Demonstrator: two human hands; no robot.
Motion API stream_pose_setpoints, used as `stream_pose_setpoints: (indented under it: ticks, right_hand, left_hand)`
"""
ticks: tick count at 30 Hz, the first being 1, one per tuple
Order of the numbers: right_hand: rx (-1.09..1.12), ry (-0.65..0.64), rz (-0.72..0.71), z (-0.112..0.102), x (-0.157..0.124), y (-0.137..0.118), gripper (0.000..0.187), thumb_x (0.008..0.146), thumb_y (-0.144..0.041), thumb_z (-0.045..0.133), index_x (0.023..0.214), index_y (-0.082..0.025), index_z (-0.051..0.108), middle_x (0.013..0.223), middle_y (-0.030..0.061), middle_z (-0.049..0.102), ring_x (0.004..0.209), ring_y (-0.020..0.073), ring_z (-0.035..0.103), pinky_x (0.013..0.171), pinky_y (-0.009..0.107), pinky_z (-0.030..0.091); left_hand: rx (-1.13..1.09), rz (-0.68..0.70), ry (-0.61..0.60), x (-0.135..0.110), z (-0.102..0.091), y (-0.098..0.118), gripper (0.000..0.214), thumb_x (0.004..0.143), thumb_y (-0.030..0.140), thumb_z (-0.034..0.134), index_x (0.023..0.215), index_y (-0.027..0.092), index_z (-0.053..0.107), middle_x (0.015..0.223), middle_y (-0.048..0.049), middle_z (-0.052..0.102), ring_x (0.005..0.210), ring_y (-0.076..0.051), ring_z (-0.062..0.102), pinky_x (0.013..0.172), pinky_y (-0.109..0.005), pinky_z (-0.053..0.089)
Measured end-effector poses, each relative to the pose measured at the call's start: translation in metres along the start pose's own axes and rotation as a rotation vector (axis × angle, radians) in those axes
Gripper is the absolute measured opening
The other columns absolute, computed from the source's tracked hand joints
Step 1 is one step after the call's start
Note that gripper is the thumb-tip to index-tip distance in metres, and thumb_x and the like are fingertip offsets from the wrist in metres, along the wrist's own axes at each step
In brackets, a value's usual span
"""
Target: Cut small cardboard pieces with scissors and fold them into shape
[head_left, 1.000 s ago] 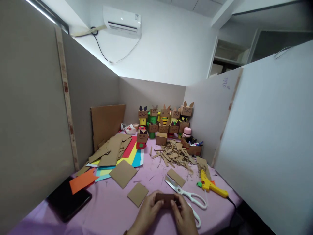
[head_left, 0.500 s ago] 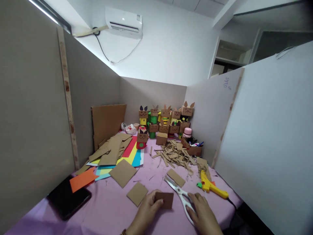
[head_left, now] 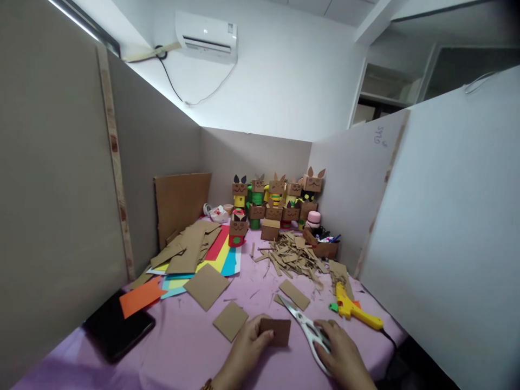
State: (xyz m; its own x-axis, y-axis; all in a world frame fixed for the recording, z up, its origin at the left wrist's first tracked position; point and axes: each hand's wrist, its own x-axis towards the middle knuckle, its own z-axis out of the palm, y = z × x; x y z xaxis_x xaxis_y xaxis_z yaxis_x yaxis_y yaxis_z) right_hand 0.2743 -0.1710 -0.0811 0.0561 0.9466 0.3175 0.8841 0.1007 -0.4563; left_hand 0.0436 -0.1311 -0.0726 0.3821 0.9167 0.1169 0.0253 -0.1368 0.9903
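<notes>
Foreground, left hand [head_left: 244, 352] holds cardboard [head_left: 276, 331], right hand [head_left: 343, 357] hides scissors [head_left: 303, 322] handles

On the worktop [head_left: 190, 346], the small card [head_left: 276, 331] is just left of the scissors [head_left: 304, 324]. The glue gun [head_left: 357, 313] is to the right. The scrap pile [head_left: 290, 254] sits behind, and the box figures [head_left: 276, 197] stand at the back.

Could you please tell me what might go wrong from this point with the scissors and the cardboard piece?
1. The scissors lie with their blades close beside the cardboard piece that the left hand holds. As the right hand grips the handles, a careless swing could nick those fingers.
2. The yellow glue gun lies near the edge of the table, its cord trailing off; the right arm might snag it.
</notes>
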Motion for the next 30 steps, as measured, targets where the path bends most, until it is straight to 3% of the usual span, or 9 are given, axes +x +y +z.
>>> stream_pose_setpoints:
  ticks: [4, 6, 9, 13, 15, 19, 22, 26, 30]
  right_hand:
    - [0.087, -0.085, 0.027, -0.015, -0.004, -0.002, 0.036, 0.060, -0.015, 0.055, 0.093, -0.022, 0.066, 0.084, 0.0048, 0.067, 0.075, 0.0222, 0.061, 0.068, 0.029, 0.042]
    - [0.301, -0.107, 0.098, -0.019, -0.008, -0.001, 0.032, 0.060, -0.016, 0.057, 0.089, -0.023, 0.067, 0.066, 0.0003, 0.065, 0.062, 0.0195, 0.059, 0.059, 0.027, 0.040]
    - [0.789, -0.111, 0.261, -0.023, -0.012, 0.000, 0.025, 0.056, -0.020, 0.066, 0.081, -0.020, 0.066, 0.044, -0.0069, 0.052, 0.044, 0.0134, 0.050, 0.044, 0.022, 0.034]
    - [1.353, 0.017, 0.385, -0.022, -0.008, -0.003, 0.051, 0.048, -0.026, 0.080, 0.095, -0.021, 0.061, 0.062, -0.0023, 0.063, 0.051, 0.0140, 0.058, 0.049, 0.023, 0.043]
    - [1.490, -0.012, 0.389, -0.014, -0.006, -0.008, 0.055, 0.048, -0.031, 0.082, 0.098, -0.022, 0.060, 0.067, 0.0009, 0.066, 0.053, 0.0155, 0.060, 0.050, 0.026, 0.047]
    - [1.605, -0.193, 0.383, 0.002, -0.004, -0.025, 0.038, 0.053, -0.036, 0.081, 0.080, -0.017, 0.063, 0.053, 0.0000, 0.062, 0.043, 0.0117, 0.055, 0.043, 0.022, 0.043]
    - [1.691, -0.122, 0.334, 0.001, -0.004, -0.040, 0.033, 0.056, -0.031, 0.080, 0.081, -0.017, 0.063, 0.062, 0.0006, 0.065, 0.053, 0.0125, 0.060, 0.051, 0.021, 0.046]
    - [1.729, -0.062, 0.318, -0.008, -0.005, -0.050, 0.044, 0.054, -0.031, 0.081, 0.090, -0.018, 0.061, 0.079, 0.0064, 0.069, 0.076, 0.0227, 0.065, 0.070, 0.033, 0.050]
    - [1.556, 0.027, 0.340, 0.003, -0.006, -0.045, 0.053, 0.054, -0.035, 0.080, 0.097, -0.019, 0.055, 0.080, 0.0071, 0.070, 0.074, 0.0235, 0.066, 0.064, 0.032, 0.051]
  left_hand:
    - [0.042, 0.054, 0.016, -0.001, 0.000, 0.001, 0.013, 0.072, 0.022, 0.053, 0.080, 0.015, 0.060, 0.078, -0.0022, 0.064, 0.076, -0.018, 0.054, 0.069, -0.026, 0.039]
    - [0.041, 0.058, 0.016, 0.000, 0.000, 0.001, 0.013, 0.072, 0.022, 0.054, 0.080, 0.015, 0.060, 0.077, -0.0021, 0.064, 0.075, -0.018, 0.054, 0.068, -0.026, 0.039]
    - [0.010, 0.051, 0.023, 0.001, 0.002, 0.000, 0.012, 0.072, 0.022, 0.054, 0.079, 0.014, 0.060, 0.076, -0.0022, 0.064, 0.074, -0.018, 0.055, 0.067, -0.027, 0.039]
    - [-0.003, 0.049, 0.028, -0.001, 0.003, 0.003, 0.015, 0.071, 0.023, 0.055, 0.082, 0.015, 0.061, 0.078, -0.0028, 0.065, 0.076, -0.019, 0.055, 0.069, -0.026, 0.040]
    - [-0.003, 0.045, 0.027, -0.002, 0.003, 0.004, 0.016, 0.072, 0.024, 0.056, 0.083, 0.014, 0.061, 0.080, -0.0031, 0.065, 0.078, -0.020, 0.055, 0.070, -0.026, 0.040]
    - [-0.023, 0.040, 0.028, -0.002, 0.003, 0.002, 0.015, 0.073, 0.026, 0.055, 0.082, 0.015, 0.061, 0.080, -0.0030, 0.065, 0.077, -0.019, 0.055, 0.071, -0.026, 0.039]
    - [-0.003, 0.042, 0.029, 0.001, 0.002, -0.004, 0.014, 0.072, 0.027, 0.057, 0.080, 0.015, 0.060, 0.078, -0.0024, 0.065, 0.076, -0.019, 0.055, 0.070, -0.026, 0.039]
    - [0.028, 0.062, 0.039, 0.002, 0.001, -0.006, 0.016, 0.073, 0.029, 0.056, 0.081, 0.015, 0.061, 0.079, -0.0031, 0.065, 0.077, -0.019, 0.055, 0.070, -0.026, 0.039]
    - [0.053, 0.071, 0.020, 0.000, 0.001, -0.001, 0.016, 0.073, 0.028, 0.056, 0.081, 0.015, 0.061, 0.078, -0.0027, 0.065, 0.076, -0.019, 0.055, 0.069, -0.026, 0.039]
